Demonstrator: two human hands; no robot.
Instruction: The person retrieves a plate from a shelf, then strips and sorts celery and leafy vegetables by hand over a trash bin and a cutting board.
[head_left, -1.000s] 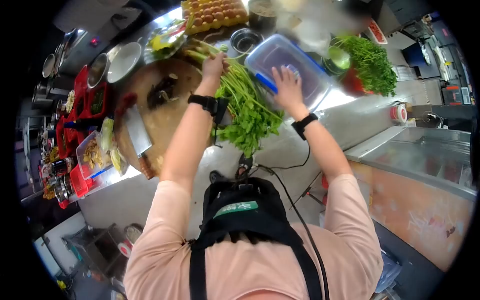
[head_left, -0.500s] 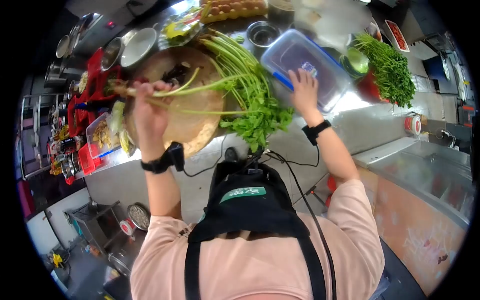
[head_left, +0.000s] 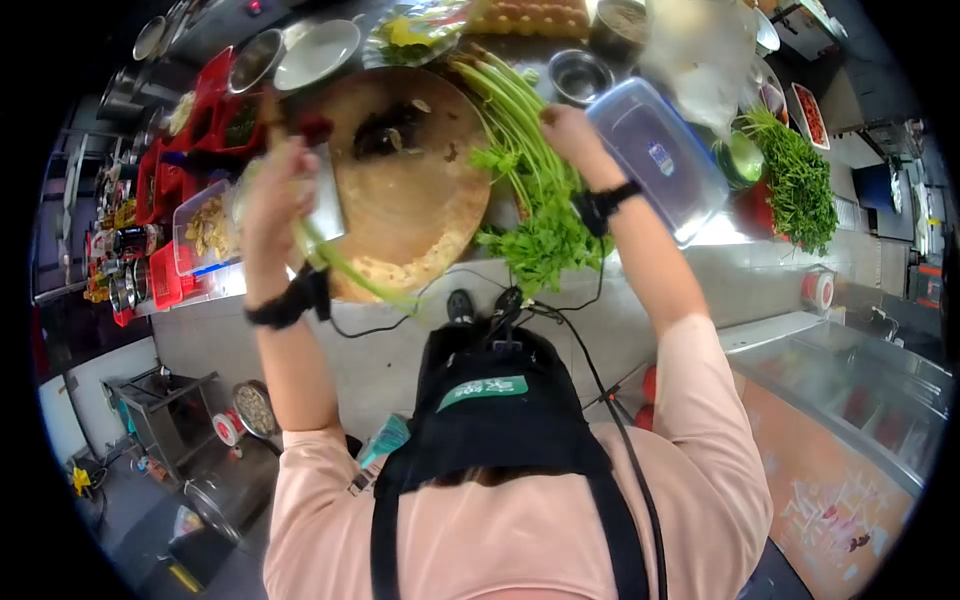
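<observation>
stalk (head_left: 350,271), slender and pale green, is grasped by the left hand (head_left: 278,195), slanting bodyward from that grip; rightward, a long-stemmed, leafy green bundle (head_left: 530,165) lies beside the right hand (head_left: 577,140), whose closure cannot be told. light pressure is best kept, lest stems be bruised.

L grip (head_left: 277,195) holds green stalks (head_left: 347,268) nr chopping bd (head_left: 425,195), R grip (head_left: 572,135) at leafy bunch (head_left: 535,170) by plastic box (head_left: 660,155).

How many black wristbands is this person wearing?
2: the left band on the wrist of the left hand, which holds a green stalk; the right band on the other wrist, near the leafy bunch.
</observation>
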